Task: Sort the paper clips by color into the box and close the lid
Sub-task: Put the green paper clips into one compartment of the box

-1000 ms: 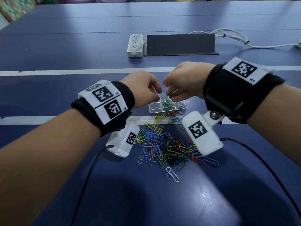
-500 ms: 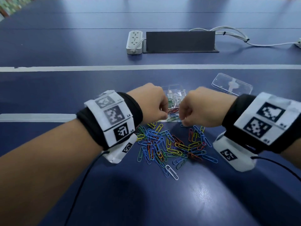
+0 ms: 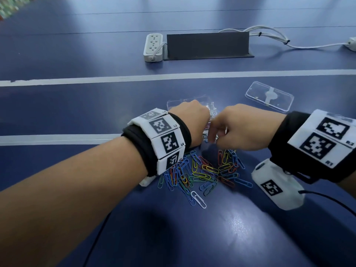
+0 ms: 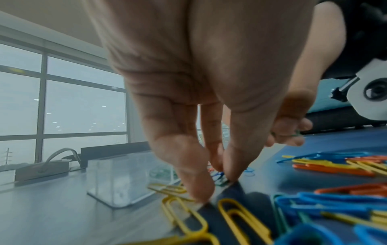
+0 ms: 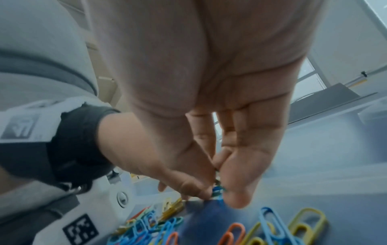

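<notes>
A heap of coloured paper clips (image 3: pixel 202 174) lies on the blue table. Behind it stands the clear box (image 3: pixel 174 102), half hidden by my hands; green clips show inside the box (image 4: pixel 161 172). Its clear lid (image 3: pixel 269 96) lies apart at the right. My left hand (image 3: pixel 192 120) reaches down at the heap's far edge, and in the left wrist view this left hand (image 4: pixel 225 177) pinches a dark green clip (image 4: pixel 222 182) against the table. My right hand (image 3: pixel 213 137) is close beside it, and in the right wrist view this right hand (image 5: pixel 217 192) pinches a green clip (image 5: pixel 218 189).
A white power strip (image 3: pixel 153 47) and a dark flat bracket (image 3: pixel 208 45) stand at the far side, with white cables (image 3: pixel 269 37) running right. White stripes (image 3: pixel 115 79) cross the table. A black wrist cable (image 3: pixel 331 199) trails at the right.
Both hands have come down from over the box to the far edge of the heap. The right hand, which held a green clip over the box, now pinches a clip at table level.
</notes>
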The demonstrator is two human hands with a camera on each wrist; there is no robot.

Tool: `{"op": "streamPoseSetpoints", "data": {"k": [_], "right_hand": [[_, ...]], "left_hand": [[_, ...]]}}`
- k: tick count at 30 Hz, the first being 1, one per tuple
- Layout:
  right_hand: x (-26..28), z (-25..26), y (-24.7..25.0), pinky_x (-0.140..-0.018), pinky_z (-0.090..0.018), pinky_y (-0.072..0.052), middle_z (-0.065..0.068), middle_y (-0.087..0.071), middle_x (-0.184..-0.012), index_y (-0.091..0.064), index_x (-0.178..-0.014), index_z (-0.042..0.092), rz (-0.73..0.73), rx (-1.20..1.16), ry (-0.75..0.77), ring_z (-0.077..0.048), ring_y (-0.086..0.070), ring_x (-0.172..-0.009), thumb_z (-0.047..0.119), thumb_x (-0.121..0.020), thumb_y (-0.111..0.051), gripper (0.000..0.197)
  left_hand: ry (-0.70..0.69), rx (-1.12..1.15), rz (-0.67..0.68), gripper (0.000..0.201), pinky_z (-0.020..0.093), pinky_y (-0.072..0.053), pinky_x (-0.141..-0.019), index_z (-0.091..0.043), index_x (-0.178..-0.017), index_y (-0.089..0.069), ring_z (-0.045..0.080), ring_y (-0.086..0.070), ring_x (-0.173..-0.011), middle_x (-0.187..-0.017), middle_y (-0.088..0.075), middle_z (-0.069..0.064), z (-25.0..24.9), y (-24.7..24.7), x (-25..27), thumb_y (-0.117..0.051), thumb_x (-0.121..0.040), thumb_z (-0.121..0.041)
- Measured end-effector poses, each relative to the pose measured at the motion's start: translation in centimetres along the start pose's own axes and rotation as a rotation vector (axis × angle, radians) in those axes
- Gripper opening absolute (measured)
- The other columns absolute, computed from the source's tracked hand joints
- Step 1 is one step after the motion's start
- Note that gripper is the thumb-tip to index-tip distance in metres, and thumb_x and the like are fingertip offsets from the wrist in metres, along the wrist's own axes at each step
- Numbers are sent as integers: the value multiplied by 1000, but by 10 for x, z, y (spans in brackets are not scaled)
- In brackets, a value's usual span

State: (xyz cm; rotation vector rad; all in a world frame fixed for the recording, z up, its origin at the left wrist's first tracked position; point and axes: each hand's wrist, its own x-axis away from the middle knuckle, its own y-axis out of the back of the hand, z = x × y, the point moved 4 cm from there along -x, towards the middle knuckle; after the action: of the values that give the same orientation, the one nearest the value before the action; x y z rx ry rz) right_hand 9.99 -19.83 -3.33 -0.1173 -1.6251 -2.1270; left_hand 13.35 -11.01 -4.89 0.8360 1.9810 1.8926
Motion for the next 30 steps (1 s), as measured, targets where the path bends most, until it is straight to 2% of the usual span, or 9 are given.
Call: {"op": "streamPoseSetpoints", "data": {"k": [3, 5, 10, 13, 16, 19, 23, 26, 30], "right_hand": [[7, -2, 1, -66, -22, -45, 14, -61, -65, -70, -87, 31, 36, -65, -12, 2, -53, -63, 15, -75, -58, 24], [10, -5, 2, -64, -18, -44, 13, -60, -63, -67, -86, 33, 39, -87, -19, -1, -54, -62, 13, -76, -55, 26], [10, -5, 0, -60, -18, -40, 13, -54, -57, -66, -79, 33, 38, -73, -29, 1, -52, -58, 17, -83, -49, 23], [8, 9, -8, -72, -25, -42, 10, -54, -68, -68, -89, 28, 49, -25, 29, -15, -51, -73, 24, -85, -49, 19], [0, 21, -10, -65, -23, -36, 11, -46, -61, -71, -92, 25, 1, 42, 82, -18, -49, -73, 21, -86, -50, 22], [-11, 30, -12, -55, -23, -35, 4, -54, -69, -73, -91, 23, -20, 81, 106, -19, -50, -74, 21, -85, -53, 20], [-20, 42, -21, -65, -23, -42, -5, -65, -89, -73, -95, 18, -13, 122, 132, -23, -57, -82, 34, -81, -64, 23], [-24, 48, -24, -69, -26, -46, -5, -59, -79, -72, -90, 13, -27, 155, 136, -24, -55, -79, 32, -80, -66, 22], [-24, 49, -22, -67, -28, -51, -4, -51, -60, -69, -79, 7, -23, 209, 120, -26, -52, -68, 29, -78, -61, 24]], "left_hand": [[-23, 5, 21, 5, 44, -55, -79, -17, -78, -59, 32, -63, -91, -85, -62, 6, -4, 2, 0, -63, -76, -15], [-27, 28, 22, 10, 43, -55, -80, -22, -80, -60, 32, -63, -92, -94, -66, 6, -2, 1, -1, -61, -75, -13], [-5, 81, 41, 17, 35, -53, -79, -22, -88, -60, 26, -62, -91, -83, -61, -1, 2, -3, 1, -61, -73, -13], [27, 132, 40, 27, 30, -49, -77, -21, -98, -60, 21, -58, -87, -70, -49, -8, 10, -1, 3, -66, -71, -18], [29, 168, 20, 27, 28, -45, -75, -22, -98, -57, 17, -48, -81, -76, -49, -7, 18, 3, 6, -66, -73, -19], [25, 167, -1, 21, 26, -40, -72, -25, -89, -51, 15, -45, -80, -83, -52, -5, 26, 6, 10, -64, -76, -15], [37, 198, -32, 24, 26, -44, -73, -22, -101, -63, 13, -49, -77, -90, -64, -2, 36, 8, 16, -60, -79, -13], [40, 242, -68, 25, 22, -43, -71, -22, -97, -66, 2, -50, -61, -86, -70, -3, 45, 11, 24, -58, -78, -9], [76, 210, -55, 13, 21, -44, -71, -22, -85, -69, -7, -47, -58, -72, -66, -7, 63, 10, 35, -66, -76, -15]]}}
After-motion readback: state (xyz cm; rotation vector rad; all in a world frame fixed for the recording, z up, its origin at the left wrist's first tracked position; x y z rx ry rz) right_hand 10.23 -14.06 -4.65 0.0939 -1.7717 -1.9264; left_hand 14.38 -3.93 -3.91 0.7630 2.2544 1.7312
